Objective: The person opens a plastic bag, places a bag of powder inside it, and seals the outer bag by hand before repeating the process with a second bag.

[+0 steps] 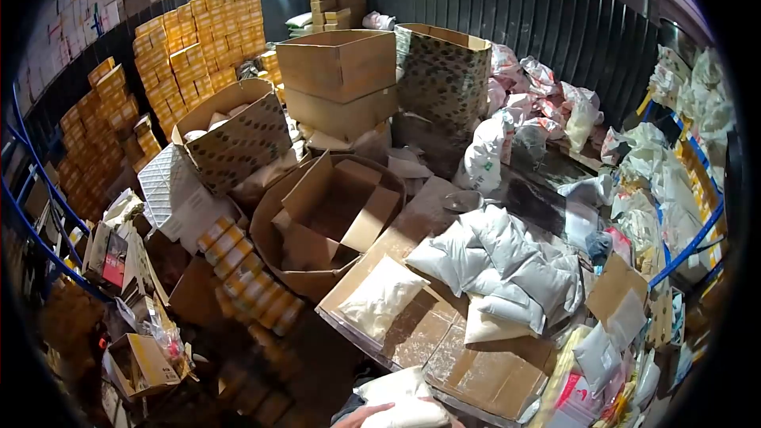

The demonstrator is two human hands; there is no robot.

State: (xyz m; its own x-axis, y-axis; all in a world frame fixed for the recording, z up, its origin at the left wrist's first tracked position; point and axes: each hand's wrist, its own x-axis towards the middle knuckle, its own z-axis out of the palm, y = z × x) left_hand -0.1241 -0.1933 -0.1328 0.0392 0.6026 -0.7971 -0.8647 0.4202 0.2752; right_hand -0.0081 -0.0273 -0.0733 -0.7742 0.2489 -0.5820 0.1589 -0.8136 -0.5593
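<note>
At the bottom edge of the view, a filled white bag (406,401) is held close to my body. My left hand (365,414) grips its left side, fingers against the plastic. Only a sliver of my right hand (456,423) shows, at the bag's right edge. Just beyond is a table covered with flattened cardboard (483,372). A single pale filled bag (382,295) lies flat on its left part. Farther right on it, several white filled bags (507,265) are piled. A shallow round bowl (463,201) sits behind the pile.
An open cardboard box (341,206) stands inside a large round carton left of the table. Taller cartons (337,67) stand behind. Yellow-and-white boxes (198,47) are stacked at back left. Plastic bags (666,166) crowd a blue-framed rack at right. Opened boxes (143,364) clutter the lower left.
</note>
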